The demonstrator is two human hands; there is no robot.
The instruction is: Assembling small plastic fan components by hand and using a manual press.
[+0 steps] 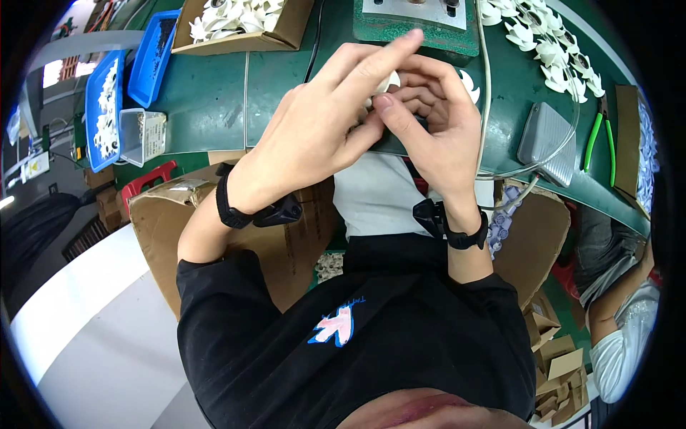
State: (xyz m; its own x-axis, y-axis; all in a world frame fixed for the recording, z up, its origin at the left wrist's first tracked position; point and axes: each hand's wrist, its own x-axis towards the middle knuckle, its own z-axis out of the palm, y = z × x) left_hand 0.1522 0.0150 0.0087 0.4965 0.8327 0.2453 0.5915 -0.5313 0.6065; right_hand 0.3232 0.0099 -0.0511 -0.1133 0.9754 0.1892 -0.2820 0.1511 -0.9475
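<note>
Both my hands meet above the near edge of the green table. A small white bladed part point(389, 83), much like the fan impellers lying about, shows between them, mostly covered by fingers. My left hand point(325, 107) closes on it from the left, its index finger stretched out past the part. From the other side, the curled fingers and thumb of my right hand point(437, 118) grip it too. Just beyond the right fingers, another white blade point(469, 86) shows; whether it belongs to a separate part I cannot tell. A metal fixture on a green base point(414, 32) stands straight ahead.
White impellers fill a cardboard box point(239, 43) at far left and lie loose point(547, 50) at far right. Blue trays point(153, 64) and a clear container point(143, 136) stand left. Right are a grey pedal-like box point(549, 143), green-handled pliers point(600, 139) and a seated person point(614, 314).
</note>
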